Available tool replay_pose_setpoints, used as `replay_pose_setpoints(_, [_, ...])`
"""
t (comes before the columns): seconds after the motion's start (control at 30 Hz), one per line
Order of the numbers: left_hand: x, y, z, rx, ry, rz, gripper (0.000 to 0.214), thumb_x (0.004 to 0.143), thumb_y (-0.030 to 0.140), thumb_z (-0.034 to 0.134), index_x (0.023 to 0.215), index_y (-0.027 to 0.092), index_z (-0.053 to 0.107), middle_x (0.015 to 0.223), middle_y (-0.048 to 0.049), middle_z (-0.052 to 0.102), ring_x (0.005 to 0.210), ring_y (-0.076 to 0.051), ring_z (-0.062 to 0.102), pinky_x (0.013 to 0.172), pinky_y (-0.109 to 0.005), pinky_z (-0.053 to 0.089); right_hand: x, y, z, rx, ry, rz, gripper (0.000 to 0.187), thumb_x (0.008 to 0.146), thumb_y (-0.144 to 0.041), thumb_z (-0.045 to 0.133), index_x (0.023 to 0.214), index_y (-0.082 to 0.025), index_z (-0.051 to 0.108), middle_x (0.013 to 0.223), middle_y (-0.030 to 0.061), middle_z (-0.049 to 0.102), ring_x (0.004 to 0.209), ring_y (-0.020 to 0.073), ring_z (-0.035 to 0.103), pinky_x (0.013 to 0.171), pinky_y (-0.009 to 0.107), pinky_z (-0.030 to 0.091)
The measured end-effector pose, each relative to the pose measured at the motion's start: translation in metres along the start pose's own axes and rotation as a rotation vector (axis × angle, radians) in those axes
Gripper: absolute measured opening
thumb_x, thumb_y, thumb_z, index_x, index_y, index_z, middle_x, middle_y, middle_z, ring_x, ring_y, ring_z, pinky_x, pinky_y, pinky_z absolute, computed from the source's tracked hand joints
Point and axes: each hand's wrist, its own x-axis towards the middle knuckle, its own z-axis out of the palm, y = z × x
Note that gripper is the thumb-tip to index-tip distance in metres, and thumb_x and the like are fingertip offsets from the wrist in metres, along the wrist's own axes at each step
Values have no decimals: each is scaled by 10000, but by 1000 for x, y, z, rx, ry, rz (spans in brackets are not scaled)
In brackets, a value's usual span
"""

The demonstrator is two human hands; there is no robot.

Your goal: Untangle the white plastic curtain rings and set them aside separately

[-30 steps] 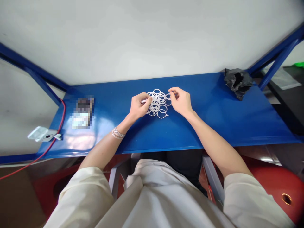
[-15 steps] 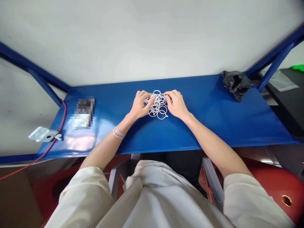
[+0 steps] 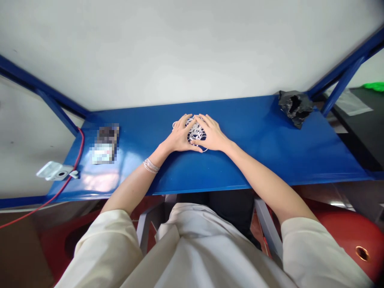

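Head view only, looking forward and down past a chest in cream cloth. At mid-surface, left hand (image 3: 180,136) and right hand (image 3: 211,134) side by side, palms down, both grips spread wide and pressed flat, fingertips of the two hands almost meeting. No visible pinch on any single piece; impossible to tell whether a finger hooks one.

Beneath and between the hands, a tangled heap of white plastic rings (image 3: 196,132), mostly hidden by the fingers. Only short arcs visible between them, plus a thin curve at the lower edge of the heap; number of rings impossible to make out.

Around the hands, a glossy blue surface (image 3: 240,170). Near the far right corner, a crumpled black plastic bag (image 3: 295,108), well apart from the heap. To the left, a flat object (image 3: 105,144), pixelated beyond recognition. Farther left, past the edge, a small white device with a round lens (image 3: 55,170) beside a red cable (image 3: 78,158).

Stacked silver bangles (image 3: 151,165) around the left wrist. At the top right edge, a bright green object (image 3: 375,86), cut off by the frame.
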Motion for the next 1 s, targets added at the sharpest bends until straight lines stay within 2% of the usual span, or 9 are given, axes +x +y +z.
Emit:
replay_pose_setpoints(0.07, [5,-4,4,-21,0,9,1446,584,991,780,1716,194,365,1736,-295,370,1635,-529,331,1321,-724,288,5,-1,6,-15,-64,23,1120,946,-770,642,1787,-161,221,1846,187,257,1720,459,178,1380,661,154])
replay_pose_setpoints(0.13, [11,-8,6,-38,12,25,1361,626,957,795,1679,180,422,1700,-289,438,1599,-498,417,1324,-685,325,8,0,9,-24,-73,43,1064,1002,-757,547,1788,-130,198,1839,193,278,1716,444,210,1387,644,141])
replay_pose_setpoints(0.2, [20,-11,9,-45,23,46,1270,654,918,815,1628,173,486,1665,-280,494,1562,-480,479,1317,-659,359,9,3,7,-28,-62,49,1023,1022,-750,504,1778,-122,220,1820,200,322,1702,439,259,1382,646,155])
replay_pose_setpoints(0.3, [36,-14,16,-51,21,82,1178,664,863,847,1567,168,546,1627,-271,544,1523,-473,528,1300,-646,394,6,11,1,-42,-21,44,1008,1014,-735,530,1754,-104,265,1779,228,394,1660,431,356,1370,650,189])
replay_pose_setpoints(0.43, [56,-4,31,-78,28,118,1106,682,803,862,1519,137,576,1578,-277,587,1491,-473,556,1287,-646,404,-7,26,-11,-64,39,39,945,1013,-697,556,1716,-109,329,1715,254,481,1598,424,452,1338,665,255])
replay_pose_setpoints(0.57, [72,24,50,-123,27,142,1028,677,670,907,1495,135,585,1554,-268,604,1461,-460,575,1269,-638,412,-32,44,-29,-77,74,31,874,1023,-670,552,1687,-136,359,1684,266,511,1571,434,484,1289,706,316])
replay_pose_setpoints(0.8, [111,97,91,-186,-69,164,848,764,423,844,1514,140,568,1580,-263,562,1487,-457,533,1261,-658,411,-94,80,-71,-90,211,91,773,986,-628,623,1610,-192,486,1537,228,656,1421,428,626,1235,702,417])
replay_pose_setpoints(0.9, [130,120,108,-268,-108,181,894,803,418,831,1580,119,505,1618,-281,509,1540,-463,482,1283,-668,398,-116,95,-86,-92,241,162,784,1004,-622,589,1662,-214,463,1608,218,615,1486,426,590,1249,691,431])
replay_pose_setpoints(1.0, [146,131,118,-442,-146,224,1021,822,486,855,1667,134,404,1705,-278,410,1625,-446,390,1329,-649,368,-132,109,-94,-106,286,237,726,1058,-580,480,1686,-215,472,1674,195,565,1587,404,508,1310,694,367])
